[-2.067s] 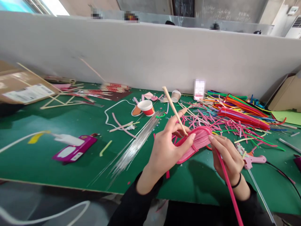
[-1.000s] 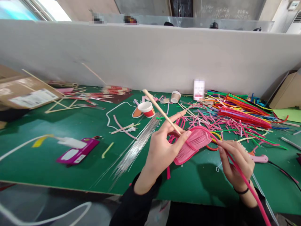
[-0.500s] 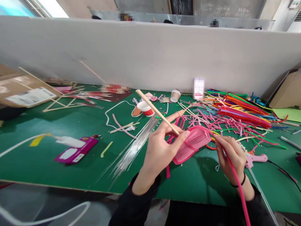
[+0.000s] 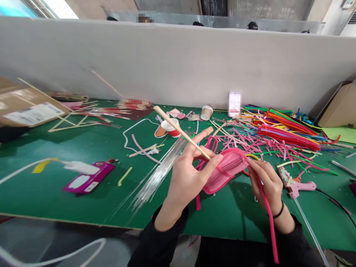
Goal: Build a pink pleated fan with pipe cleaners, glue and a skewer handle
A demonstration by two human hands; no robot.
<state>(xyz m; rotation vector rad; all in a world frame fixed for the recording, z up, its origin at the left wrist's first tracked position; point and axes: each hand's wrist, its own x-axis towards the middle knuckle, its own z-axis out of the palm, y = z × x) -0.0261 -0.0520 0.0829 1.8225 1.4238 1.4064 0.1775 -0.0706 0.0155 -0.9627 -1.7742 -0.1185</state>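
Note:
My left hand (image 4: 187, 174) is closed around a pink petal-shaped piece (image 4: 228, 170) made of pipe cleaners. A pale wooden stick (image 4: 179, 129) passes through the same hand, slanting up to the left. At the petal's right end, my right hand (image 4: 265, 181) pinches a long pink pipe cleaner (image 4: 270, 226), whose tail hangs down past the wrist. The pipe cleaner meets the petal's edge at my right fingertips. Further pink loops (image 4: 211, 144) show behind my left fingers.
A pink glue gun (image 4: 302, 187) lies right of my right hand. Pipe cleaner bundles (image 4: 289, 137) and cut pink pieces pile up behind. Thin metal wires (image 4: 158, 174), a paper cup (image 4: 171, 128) and a purple device (image 4: 90, 178) lie to the left. A cardboard box (image 4: 33, 105) stands far left.
My right hand has moved slightly left, toward the petal, and the hanging pipe cleaner has swung left with it. More of the glue gun shows. My left hand keeps its hold.

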